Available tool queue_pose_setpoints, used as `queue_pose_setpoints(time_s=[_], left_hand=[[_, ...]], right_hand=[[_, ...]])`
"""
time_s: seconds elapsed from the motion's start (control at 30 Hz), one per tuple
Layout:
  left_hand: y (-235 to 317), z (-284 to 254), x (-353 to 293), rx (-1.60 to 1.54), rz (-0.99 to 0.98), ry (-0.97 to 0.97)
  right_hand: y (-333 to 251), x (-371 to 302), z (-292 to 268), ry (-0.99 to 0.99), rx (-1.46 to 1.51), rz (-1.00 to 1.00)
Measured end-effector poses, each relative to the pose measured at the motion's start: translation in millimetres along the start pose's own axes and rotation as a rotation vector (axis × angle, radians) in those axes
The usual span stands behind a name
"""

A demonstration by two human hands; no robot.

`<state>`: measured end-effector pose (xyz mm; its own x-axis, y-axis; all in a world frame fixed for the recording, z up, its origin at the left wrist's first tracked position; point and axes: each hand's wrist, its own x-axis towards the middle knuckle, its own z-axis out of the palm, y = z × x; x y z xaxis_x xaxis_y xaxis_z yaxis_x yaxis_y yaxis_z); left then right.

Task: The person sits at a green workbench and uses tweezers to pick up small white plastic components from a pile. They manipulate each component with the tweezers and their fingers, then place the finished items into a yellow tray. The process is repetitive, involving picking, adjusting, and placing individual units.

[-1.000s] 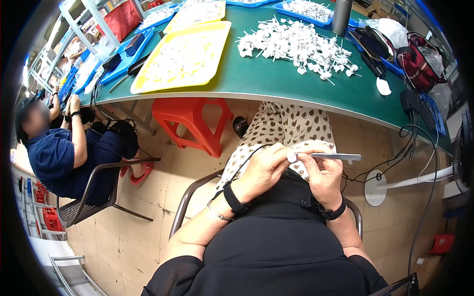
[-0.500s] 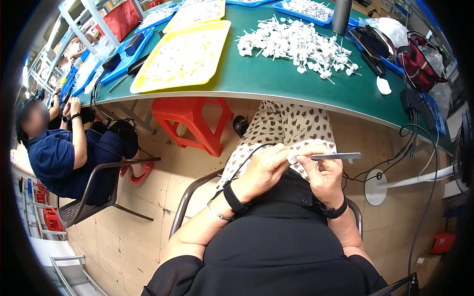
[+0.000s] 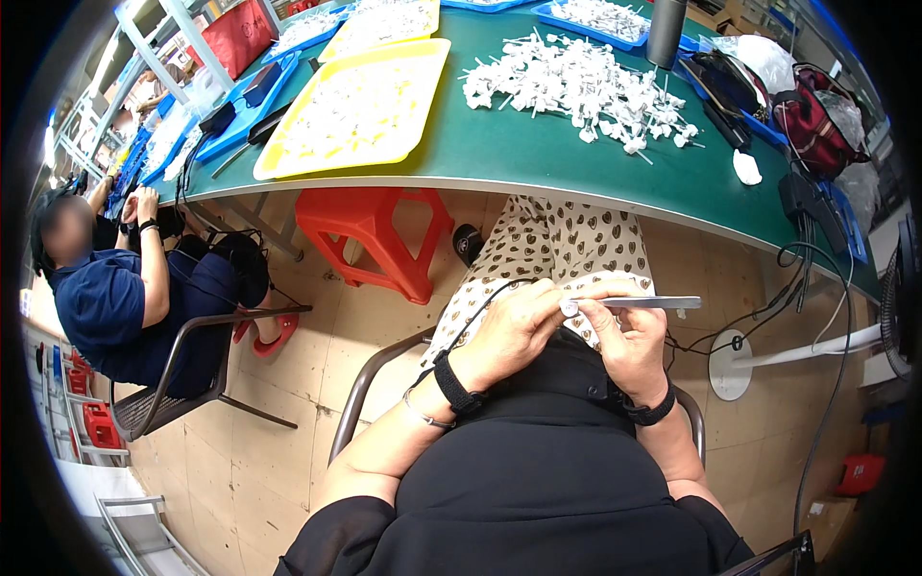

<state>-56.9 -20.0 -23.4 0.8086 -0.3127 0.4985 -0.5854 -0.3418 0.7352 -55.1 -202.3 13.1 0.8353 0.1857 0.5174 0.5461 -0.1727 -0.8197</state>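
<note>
Above my lap, my left hand pinches a small white plastic piece between its fingertips. My right hand is closed around a flat, slim grey metal tool, whose straight end points out to the right. The two hands meet at the white piece, with the fingertips nearly touching. Fingers cover the tool's inner end, so I cannot tell whether it touches the piece. Ahead on the green table lies a loose heap of similar white plastic pieces with thin stems.
A yellow tray of small white parts lies left of the heap. Blue trays, a dark cylinder and bags stand around. Beneath the table is a red stool. Cables hang at right; a co-worker sits at left.
My hands and the tool stay almost in the same place. The white piece appears slightly turned, and the co-worker's head has shifted a little.
</note>
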Motion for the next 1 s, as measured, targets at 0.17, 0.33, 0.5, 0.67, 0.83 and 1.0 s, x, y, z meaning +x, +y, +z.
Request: queue_pose_setpoints(time_s=[0.17, 0.33, 0.5, 0.67, 0.83, 1.0], left_hand=[[1.0, 0.4, 0.4, 0.012, 0.0, 0.001], [-1.5, 1.5, -0.5, 0.016, 0.01, -0.005], [-2.1, 2.5, -0.8, 0.001, 0.004, -0.006], [-4.0, 1.7, -1.5, 0.013, 0.008, -0.033], [-4.2, 0.1, -1.6, 0.02, 0.014, -0.034], [-2.3, 1.4, -1.6, -0.011, 0.014, -0.019]], right_hand=[[-0.2, -0.1, 0.8, 0.016, -0.002, 0.005], [0.2, -0.9, -0.1, 0.018, -0.036, 0.008], [0.6, 0.0, -2.7, 0.001, -0.067, -0.026], [-0.4, 1.1, -3.4, -0.026, -0.096, -0.062], [-5.2, 3.8, -5.1, -0.068, -0.153, -0.114], [-8.3, 8.4, -8.9, -0.138, -0.218, -0.228]])
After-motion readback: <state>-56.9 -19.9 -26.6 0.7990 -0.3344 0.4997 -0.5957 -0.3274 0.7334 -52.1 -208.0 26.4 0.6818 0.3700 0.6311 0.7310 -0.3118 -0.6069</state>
